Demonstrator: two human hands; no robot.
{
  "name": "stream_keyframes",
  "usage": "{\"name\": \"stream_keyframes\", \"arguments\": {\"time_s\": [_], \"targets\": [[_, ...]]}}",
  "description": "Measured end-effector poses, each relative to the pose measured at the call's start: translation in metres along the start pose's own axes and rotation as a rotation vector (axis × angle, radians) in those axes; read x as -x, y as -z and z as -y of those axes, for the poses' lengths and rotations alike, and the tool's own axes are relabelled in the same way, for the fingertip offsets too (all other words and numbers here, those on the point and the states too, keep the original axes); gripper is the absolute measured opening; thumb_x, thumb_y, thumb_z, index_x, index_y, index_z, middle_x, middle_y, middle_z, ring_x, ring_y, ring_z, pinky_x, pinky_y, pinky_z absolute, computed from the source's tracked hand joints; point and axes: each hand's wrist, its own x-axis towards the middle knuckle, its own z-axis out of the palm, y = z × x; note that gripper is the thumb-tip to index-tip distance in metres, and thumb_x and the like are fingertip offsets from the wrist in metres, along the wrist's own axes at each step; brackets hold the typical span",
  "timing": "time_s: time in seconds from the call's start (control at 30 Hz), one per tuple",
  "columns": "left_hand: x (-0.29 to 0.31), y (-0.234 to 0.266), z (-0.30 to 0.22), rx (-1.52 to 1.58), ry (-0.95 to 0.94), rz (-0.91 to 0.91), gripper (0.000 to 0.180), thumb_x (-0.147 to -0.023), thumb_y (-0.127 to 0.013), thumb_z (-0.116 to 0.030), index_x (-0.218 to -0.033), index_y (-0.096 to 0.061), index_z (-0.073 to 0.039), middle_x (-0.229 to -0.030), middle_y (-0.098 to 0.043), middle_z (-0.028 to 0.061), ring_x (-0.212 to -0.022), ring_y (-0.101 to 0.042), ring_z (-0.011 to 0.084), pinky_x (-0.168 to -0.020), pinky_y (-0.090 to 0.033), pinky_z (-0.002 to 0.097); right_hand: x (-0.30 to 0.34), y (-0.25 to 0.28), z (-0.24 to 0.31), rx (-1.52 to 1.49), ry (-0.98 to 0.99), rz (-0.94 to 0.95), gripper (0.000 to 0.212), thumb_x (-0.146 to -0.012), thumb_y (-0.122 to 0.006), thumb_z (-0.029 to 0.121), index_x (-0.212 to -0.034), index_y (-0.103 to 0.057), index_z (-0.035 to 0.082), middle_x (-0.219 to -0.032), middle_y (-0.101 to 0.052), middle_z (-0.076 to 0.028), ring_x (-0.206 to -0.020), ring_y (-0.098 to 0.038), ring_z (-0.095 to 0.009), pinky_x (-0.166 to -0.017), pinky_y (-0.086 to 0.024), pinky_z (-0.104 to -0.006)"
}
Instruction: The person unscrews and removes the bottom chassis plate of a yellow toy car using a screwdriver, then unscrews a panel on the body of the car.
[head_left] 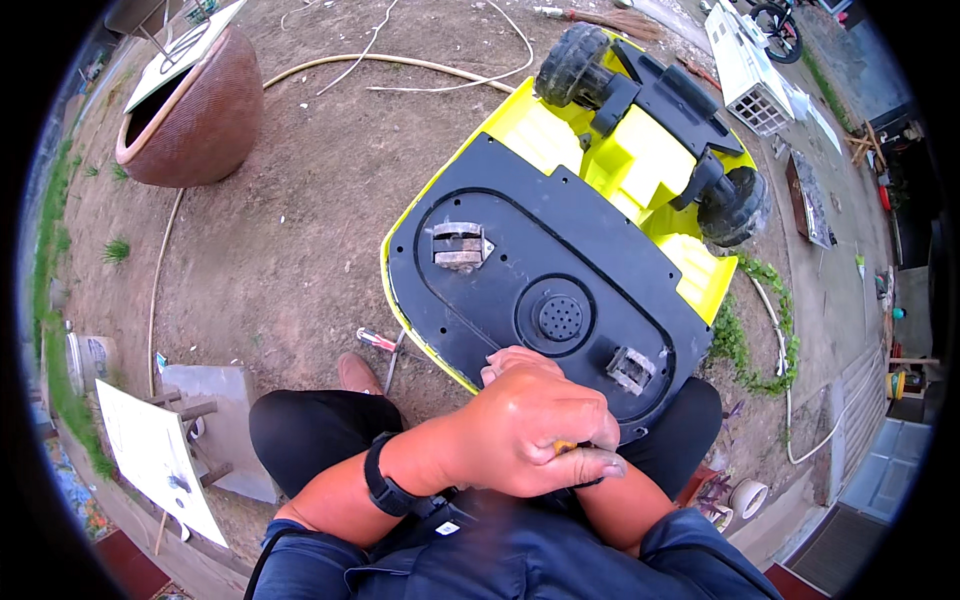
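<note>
toy car (pixel 565 225) upturned at one o'clock; left hand (pixel 545 415) clenched round yellow object (pixel 566 446), right hand (pixel 522 360) mostly hidden, grip impossible to tell; likely tool work on black underside (pixel 520 262), next move wanting steady pressure.

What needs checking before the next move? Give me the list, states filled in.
1. Car upside down: ok, its underside faces up.
2. Left hand gripping: ok, closed around a yellow thing.
3. Right hand's hold: cannot tell, mostly hidden behind the left.
4. Grille uncovered: ok.
5. Red-handled tool off the ground: not ok, it lies on the dirt.
6. Car steady: cannot tell.
</note>
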Motion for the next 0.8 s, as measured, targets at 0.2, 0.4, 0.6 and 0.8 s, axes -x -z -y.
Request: {"name": "stream_keyframes", "arguments": {"time_s": [0.2,0.4,0.6,0.8], "targets": [[0.007,-0.025,-0.001,-0.097,-0.105,-0.237,0.024,-0.078,-0.087,-0.016,-0.081,-0.064,-0.011,-0.064,-0.055,0.0024,-0.054,-0.057,0.0242,-0.054,-0.038,0.0375,-0.003,0.007,0.003,0.029,0.018,-0.008,0.015,-0.084,-0.072,0.015,-0.092,-0.063,0.006,-0.09,-0.062,-0.01,-0.085,-0.062,-0.03,-0.087,-0.053,-0.0416],[0.008,-0.049,-0.011,-0.285,-0.164,-0.545,0.027,-0.076,-0.087,-0.011,-0.081,-0.061,-0.007,-0.064,-0.053,0.0066,-0.055,-0.056,0.0241,-0.053,-0.038,0.0385,-0.013,0.009,0.006,0.042,0.04,0.014,0.016,-0.084,-0.073,0.015,-0.093,-0.063,0.006,-0.091,-0.063,-0.01,-0.086,-0.062,-0.03,-0.087,-0.053,-0.0413],[-0.004,0.001,-0.05,-0.091,0.254,0.114,0.027,-0.081,-0.084,-0.021,-0.089,-0.067,-0.002,-0.084,-0.07,0.0112,-0.074,-0.07,0.0285,-0.068,-0.053,0.0376,-0.003,0.009,0.029,0.016,0.011,0.045,0.017,-0.083,-0.074,0.015,-0.094,-0.063,0.006,-0.092,-0.063,-0.01,-0.087,-0.062,-0.03,-0.087,-0.053,-0.0409],[-0.052,0.024,-0.015,0.476,0.533,0.797,0.026,-0.086,-0.082,-0.019,-0.1,-0.073,0.0,-0.092,-0.074,0.0112,-0.084,-0.072,0.0217,-0.076,-0.056,0.0329,-0.001,0.014,0.028,0.016,-0.017,0.061,0.018,-0.083,-0.075,0.016,-0.094,-0.064,0.006,-0.093,-0.063,-0.01,-0.088,-0.063,-0.03,-0.087,-0.053,-0.0405]]}}
